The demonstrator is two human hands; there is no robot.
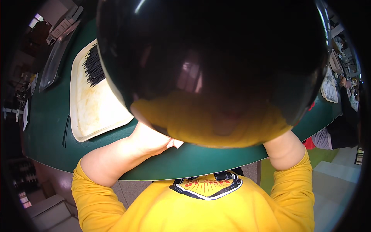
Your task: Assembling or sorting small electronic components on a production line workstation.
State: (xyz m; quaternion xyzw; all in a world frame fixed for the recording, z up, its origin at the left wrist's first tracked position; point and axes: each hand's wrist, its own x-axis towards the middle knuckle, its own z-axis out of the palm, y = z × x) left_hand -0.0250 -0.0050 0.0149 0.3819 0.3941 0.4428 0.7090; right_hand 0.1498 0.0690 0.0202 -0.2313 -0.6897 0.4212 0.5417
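A large glossy black dome [224,69], perhaps a lamp shade, covers the middle of the view and mirrors my yellow shirt. My left hand [156,141] reaches under its lower left edge. Only the wrist, the back of the hand and a bit of a finger show, so I cannot make out what it holds. My right forearm [284,150] passes beneath the dome on the other side, and the hand there is hidden. Left of my left arm lies a cream tray [83,116] with a bundle of thin black strips [94,67] at its far end.
The work surface is a green table [197,160] with a curved-looking near edge. Two loose black strips [66,131] lie left of the tray. A grey shallow tray [58,58] and a keypad device [62,29] are at far left. Another person's dark sleeve [346,120] and a parts tray [329,91] appear at right.
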